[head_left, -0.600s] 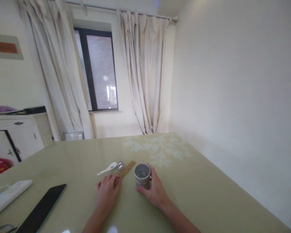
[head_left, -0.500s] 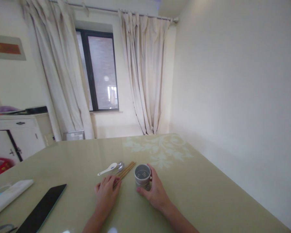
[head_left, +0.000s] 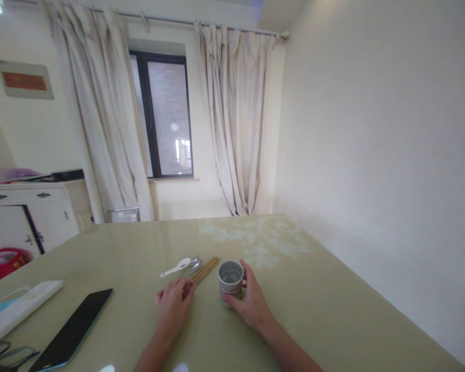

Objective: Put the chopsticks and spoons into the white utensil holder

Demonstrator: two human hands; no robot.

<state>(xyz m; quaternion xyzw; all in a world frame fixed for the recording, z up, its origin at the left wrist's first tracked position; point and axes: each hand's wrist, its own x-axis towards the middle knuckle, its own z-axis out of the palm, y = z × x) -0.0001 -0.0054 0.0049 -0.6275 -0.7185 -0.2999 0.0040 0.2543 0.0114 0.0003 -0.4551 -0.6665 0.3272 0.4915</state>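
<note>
Your view swings slightly left, revealing more of the glasses (head_left: 10, 355); your hands and what they hold barely shift. Your right hand (head_left: 252, 302) grips the grey cup (head_left: 230, 290), upright on the worktop (head_left: 325, 305); your left hand (head_left: 175, 302) closes over the chopsticks (head_left: 206, 269), which lie outside it. Both are grasped; the white spoon (head_left: 177, 267) lies untouched, while contact with the metal utensils (head_left: 196, 263) is unclear. Beyond the pale leaf pattern (head_left: 261, 238) hang curtains (head_left: 234, 103) beside a window (head_left: 170, 113).
</note>
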